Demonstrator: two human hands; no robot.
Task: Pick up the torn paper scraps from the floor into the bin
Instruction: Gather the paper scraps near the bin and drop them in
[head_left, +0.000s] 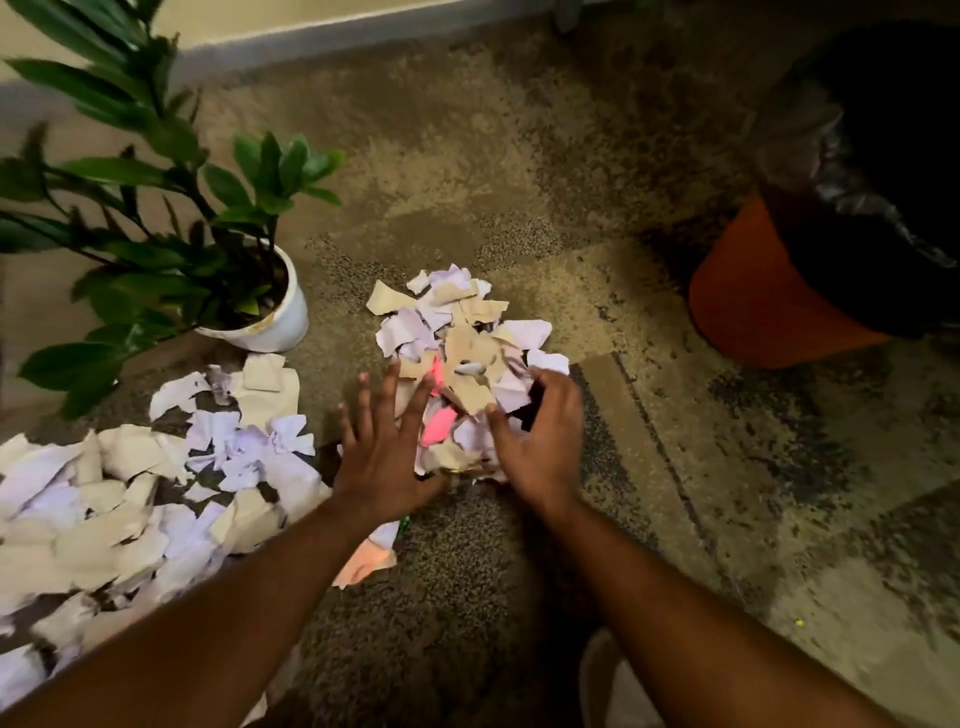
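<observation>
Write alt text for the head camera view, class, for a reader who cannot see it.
Two bare hands, left and right, press around a heap of torn paper scraps on carpet. More scraps lie left, beside a potted plant; an orange bin stands right.

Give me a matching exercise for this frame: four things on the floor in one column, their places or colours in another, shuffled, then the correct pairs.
Things:
1. bin
2. plant pot
3. left hand
4. spread of scraps

Descriptions:
A. white, beside the leaves at left
B. orange, lined with a black bag
C. fingers spread flat on the middle pile
D. lying loose on the carpet at lower left

Pairs: 1-B, 2-A, 3-C, 4-D
</observation>
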